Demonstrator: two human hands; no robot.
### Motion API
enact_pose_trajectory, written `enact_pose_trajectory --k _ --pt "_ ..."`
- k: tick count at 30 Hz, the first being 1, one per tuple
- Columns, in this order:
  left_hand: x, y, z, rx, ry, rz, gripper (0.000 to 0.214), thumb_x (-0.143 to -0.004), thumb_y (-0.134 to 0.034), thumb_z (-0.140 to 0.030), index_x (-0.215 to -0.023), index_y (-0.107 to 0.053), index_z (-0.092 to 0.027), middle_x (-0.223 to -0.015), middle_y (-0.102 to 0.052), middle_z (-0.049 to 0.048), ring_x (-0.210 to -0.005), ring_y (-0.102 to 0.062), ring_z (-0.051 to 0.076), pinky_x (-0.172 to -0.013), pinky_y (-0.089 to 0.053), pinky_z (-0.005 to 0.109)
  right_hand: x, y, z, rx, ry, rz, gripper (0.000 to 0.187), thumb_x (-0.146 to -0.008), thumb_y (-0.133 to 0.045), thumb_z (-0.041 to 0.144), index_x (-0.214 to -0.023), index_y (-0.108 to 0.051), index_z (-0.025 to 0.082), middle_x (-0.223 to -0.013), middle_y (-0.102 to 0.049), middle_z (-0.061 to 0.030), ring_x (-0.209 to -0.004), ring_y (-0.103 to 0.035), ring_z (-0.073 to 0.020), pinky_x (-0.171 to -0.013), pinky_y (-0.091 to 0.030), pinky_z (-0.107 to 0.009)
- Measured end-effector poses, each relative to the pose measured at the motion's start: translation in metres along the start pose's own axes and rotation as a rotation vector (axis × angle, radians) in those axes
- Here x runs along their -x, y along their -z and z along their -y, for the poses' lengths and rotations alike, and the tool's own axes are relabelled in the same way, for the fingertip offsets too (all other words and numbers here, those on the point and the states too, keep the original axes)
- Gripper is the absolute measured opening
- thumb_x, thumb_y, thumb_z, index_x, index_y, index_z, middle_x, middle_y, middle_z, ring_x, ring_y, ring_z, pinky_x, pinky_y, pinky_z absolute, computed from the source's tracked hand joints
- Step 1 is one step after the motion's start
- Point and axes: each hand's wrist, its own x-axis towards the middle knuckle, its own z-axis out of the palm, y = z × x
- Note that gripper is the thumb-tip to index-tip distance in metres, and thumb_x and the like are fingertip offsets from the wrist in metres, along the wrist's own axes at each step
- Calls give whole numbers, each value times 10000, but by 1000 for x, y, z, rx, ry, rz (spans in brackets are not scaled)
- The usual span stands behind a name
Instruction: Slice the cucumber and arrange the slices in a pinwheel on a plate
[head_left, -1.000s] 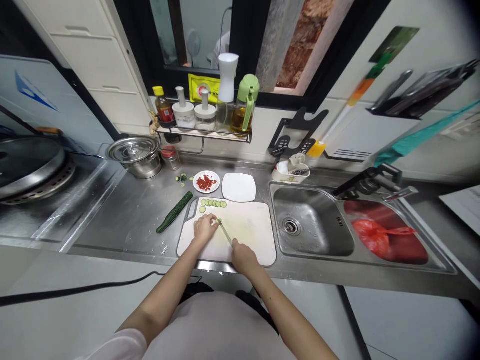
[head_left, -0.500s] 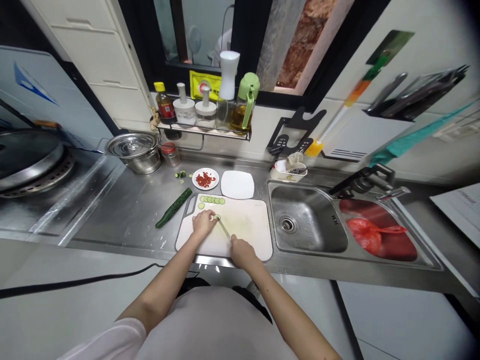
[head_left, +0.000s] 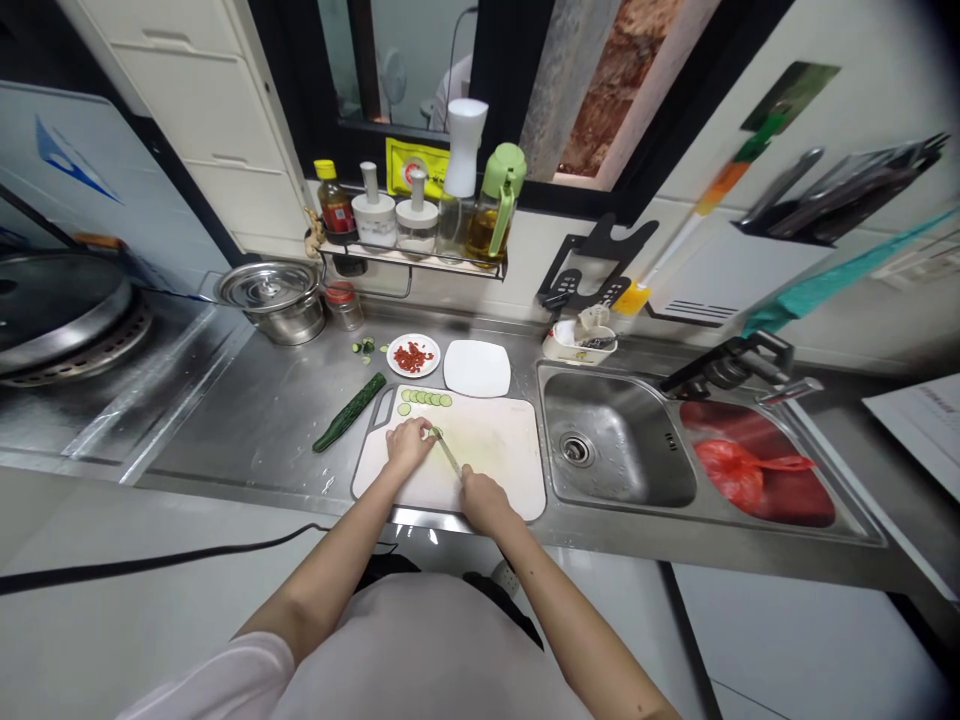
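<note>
Currently, the bare right hand [head_left: 484, 497] grips a slim metal-bladed knife [head_left: 450, 458], its blade pointing to eleven o'clock. Near the tip, the bare left hand [head_left: 409, 444] bends its fingers at a small pale-green cucumber piece [head_left: 436, 432] on a white, grey-edged rectangular cutting board [head_left: 502, 460]; whether it pinches the piece, I cannot tell. From the board's centre, overlapping round pale-green cucumber slices [head_left: 427, 398] lie at eleven, a long dark-green cucumber [head_left: 349, 412] at ten, off the board.

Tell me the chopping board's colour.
The chopping board is white with a grey edge, clearest in the head view.
</note>
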Motion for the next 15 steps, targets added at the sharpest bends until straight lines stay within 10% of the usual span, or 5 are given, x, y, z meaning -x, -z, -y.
enact_pose_trajectory --k 15 --pt "1 1 -6 -77 -29 25 273 -832 -558 -307 -1095 -625 -277 -1049 -659 49 -1061 -571 252 -907 -357 391 28 2 -13 19 -13 56 302 -865 -399 91 -1147 -497 134 -1025 -673 -166 -957 -641 -253 -693 -387 -289"
